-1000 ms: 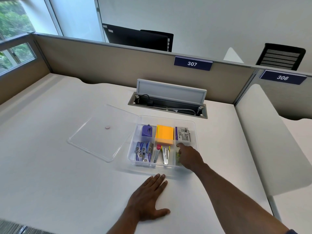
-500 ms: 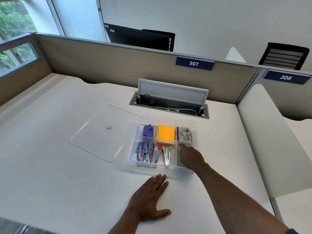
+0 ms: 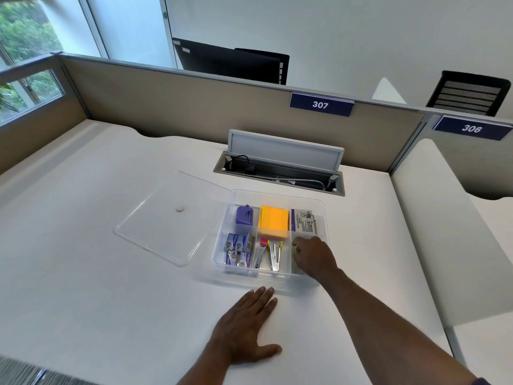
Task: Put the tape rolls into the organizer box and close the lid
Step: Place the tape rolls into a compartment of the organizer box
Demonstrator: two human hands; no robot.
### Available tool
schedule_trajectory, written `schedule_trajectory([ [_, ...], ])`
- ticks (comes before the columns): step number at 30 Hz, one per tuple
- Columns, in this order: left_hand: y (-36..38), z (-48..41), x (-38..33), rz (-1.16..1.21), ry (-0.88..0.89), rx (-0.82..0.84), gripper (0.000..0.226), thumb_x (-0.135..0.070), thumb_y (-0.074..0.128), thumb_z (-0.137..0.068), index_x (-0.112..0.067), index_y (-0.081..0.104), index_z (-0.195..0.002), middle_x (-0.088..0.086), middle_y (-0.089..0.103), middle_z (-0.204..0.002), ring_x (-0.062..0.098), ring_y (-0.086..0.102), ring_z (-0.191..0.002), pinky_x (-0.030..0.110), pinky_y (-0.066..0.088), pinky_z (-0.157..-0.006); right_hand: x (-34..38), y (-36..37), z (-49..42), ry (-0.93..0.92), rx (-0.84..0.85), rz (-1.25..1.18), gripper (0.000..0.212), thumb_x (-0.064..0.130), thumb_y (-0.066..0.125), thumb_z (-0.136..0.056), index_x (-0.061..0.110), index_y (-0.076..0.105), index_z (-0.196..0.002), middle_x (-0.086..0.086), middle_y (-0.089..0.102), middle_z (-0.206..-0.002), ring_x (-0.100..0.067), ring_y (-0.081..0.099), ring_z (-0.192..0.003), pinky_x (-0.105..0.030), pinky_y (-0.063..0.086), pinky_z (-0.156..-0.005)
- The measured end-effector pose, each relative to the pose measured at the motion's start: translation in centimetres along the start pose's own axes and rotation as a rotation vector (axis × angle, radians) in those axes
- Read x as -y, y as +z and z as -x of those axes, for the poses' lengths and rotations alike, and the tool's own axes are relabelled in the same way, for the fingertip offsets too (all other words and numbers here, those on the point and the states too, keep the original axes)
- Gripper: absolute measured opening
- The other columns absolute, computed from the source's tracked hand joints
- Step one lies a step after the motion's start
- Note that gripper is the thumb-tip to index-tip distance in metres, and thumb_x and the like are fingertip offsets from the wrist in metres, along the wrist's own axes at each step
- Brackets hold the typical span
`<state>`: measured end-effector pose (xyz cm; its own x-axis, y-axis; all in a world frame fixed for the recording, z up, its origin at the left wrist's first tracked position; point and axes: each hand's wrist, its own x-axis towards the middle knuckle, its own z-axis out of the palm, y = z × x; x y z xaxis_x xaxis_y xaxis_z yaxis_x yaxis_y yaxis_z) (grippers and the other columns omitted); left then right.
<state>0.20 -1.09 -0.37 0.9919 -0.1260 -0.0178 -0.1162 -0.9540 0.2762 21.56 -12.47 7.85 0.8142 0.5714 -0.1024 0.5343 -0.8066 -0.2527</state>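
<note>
A clear organizer box (image 3: 323, 207) with several compartments sits in the middle of the white desk. Its clear lid (image 3: 166, 218) lies flat on the desk to the left, touching the box. My right hand (image 3: 315, 257) reaches into the front right compartment, fingers curled over something greenish (image 3: 294, 266) that is mostly hidden; I cannot tell whether it grips it. My left hand (image 3: 247, 326) rests flat on the desk just in front of the box, fingers together. No tape roll is clearly visible.
The box holds a purple sharpener (image 3: 244, 215), orange sticky notes (image 3: 273, 222), staple boxes (image 3: 238, 248), staple removers (image 3: 268, 254) and a labelled packet (image 3: 304, 220). An open cable tray (image 3: 280, 173) lies behind it. Partition walls (image 3: 194, 107) bound the desk.
My right hand has stayed in the front right compartment, shifting only slightly. The left hand has not moved. The view has drifted a little.
</note>
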Motion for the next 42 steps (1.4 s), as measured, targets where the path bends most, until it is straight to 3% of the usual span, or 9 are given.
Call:
schedule_trajectory([
  [3, 0.0, 0.0, 0.0, -0.004, -0.003, 0.002, 0.097, -0.084, 0.033, -0.083, -0.021, 0.02, -0.156, -0.002, 0.004, -0.162, 0.016, 0.0, -0.148, 0.033, 0.001, -0.115, -0.1, 0.2, -0.1, -0.005, -0.003, -0.042, 0.025, 0.022, 0.05, -0.088, 0.02, 0.066, -0.107, -0.016, 0.069, -0.11, -0.037, 0.065, -0.098, -0.036, 0.053, -0.08],
  [8, 0.0, 0.0, -0.1, -0.007, -0.002, -0.008, 0.097, -0.084, 0.034, -0.083, -0.021, 0.021, -0.155, -0.003, 0.004, -0.162, 0.015, 0.0, -0.148, 0.032, 0.0, -0.115, -0.2, 0.4, -0.4, 0.005, 0.078, -0.004, 0.031, 0.017, 0.046, -0.091, 0.018, 0.054, -0.121, -0.014, 0.067, -0.117, -0.036, 0.064, -0.103, -0.04, 0.054, -0.085],
  [13, 0.0, 0.0, 0.0, -0.003, 0.001, 0.003, 0.098, -0.084, 0.034, -0.083, -0.021, 0.017, -0.156, -0.003, -0.001, -0.162, 0.013, -0.006, -0.148, 0.033, -0.001, -0.115, -0.2, 0.4, -0.3, 0.039, 0.092, 0.03, 0.035, 0.017, 0.049, -0.086, 0.018, 0.049, -0.121, -0.018, 0.066, -0.111, -0.042, 0.064, -0.097, -0.042, 0.052, -0.082],
  [21, -0.3, 0.1, -0.1, -0.014, 0.001, -0.012, 0.095, -0.082, 0.036, -0.084, -0.019, 0.025, -0.154, -0.001, 0.009, -0.162, 0.016, 0.005, -0.148, 0.033, 0.002, -0.114, -0.1, 0.2, -0.3, 0.075, 0.008, -0.127, 0.022, 0.01, 0.052, -0.083, 0.011, 0.063, -0.101, -0.014, 0.07, -0.107, -0.035, 0.065, -0.096, -0.034, 0.051, -0.076],
  [27, -0.3, 0.0, -0.1, -0.019, 0.005, -0.015, 0.096, -0.082, 0.036, -0.084, -0.019, 0.025, -0.154, 0.0, 0.009, -0.162, 0.017, 0.006, -0.148, 0.033, 0.002, -0.114, 0.3, 0.2, -0.2, 0.075, -0.08, -0.122, 0.026, 0.014, 0.05, -0.089, 0.014, 0.064, -0.111, -0.014, 0.068, -0.117, -0.036, 0.064, -0.104, -0.037, 0.052, -0.085],
  [32, -0.4, 0.1, -0.2, -0.028, 0.007, -0.018, 0.095, -0.082, 0.036, -0.084, -0.019, 0.026, -0.154, 0.0, 0.01, -0.162, 0.017, 0.006, -0.148, 0.033, 0.002, -0.114, 0.4, 0.2, -0.1, 0.087, -0.076, -0.197, 0.033, 0.004, 0.049, -0.087, 0.012, 0.063, -0.115, -0.019, 0.066, -0.12, -0.039, 0.063, -0.107, -0.039, 0.052, -0.089],
  [36, -0.4, 0.1, -0.1, -0.014, 0.006, -0.018, 0.095, -0.082, 0.035, -0.084, -0.02, 0.022, -0.155, -0.001, 0.005, -0.162, 0.016, 0.0, -0.148, 0.033, 0.0, -0.114, 0.1, 0.0, -0.2, 0.097, -0.15, -0.217, 0.035, -0.002, 0.048, -0.083, 0.007, 0.063, -0.114, -0.019, 0.067, -0.114, -0.037, 0.062, -0.105, -0.038, 0.051, -0.087],
  [39, -0.5, 0.1, -0.2, -0.018, 0.008, -0.02, 0.094, -0.082, 0.037, -0.084, -0.019, 0.027, -0.154, 0.0, 0.011, -0.162, 0.017, 0.007, -0.148, 0.033, 0.004, -0.114, 0.0, -0.3, -0.2, 0.133, -0.207, -0.192, 0.033, -0.004, 0.048, -0.083, 0.003, 0.062, -0.111, -0.02, 0.064, -0.109, -0.039, 0.06, -0.102, -0.041, 0.05, -0.085],
  [42, -0.5, 0.1, -0.3, -0.017, 0.001, -0.023, 0.094, -0.08, 0.041, -0.083, -0.018, 0.031, -0.152, 0.002, 0.017, -0.161, 0.018, 0.013, -0.147, 0.033, 0.006, -0.114, -0.1, -0.9, -0.3, 0.174, -0.131, -0.099, 0.026, 0.001, 0.048, -0.085, 0.003, 0.061, -0.107, -0.02, 0.063, -0.106, -0.039, 0.062, -0.098, -0.039, 0.052, -0.08],
])
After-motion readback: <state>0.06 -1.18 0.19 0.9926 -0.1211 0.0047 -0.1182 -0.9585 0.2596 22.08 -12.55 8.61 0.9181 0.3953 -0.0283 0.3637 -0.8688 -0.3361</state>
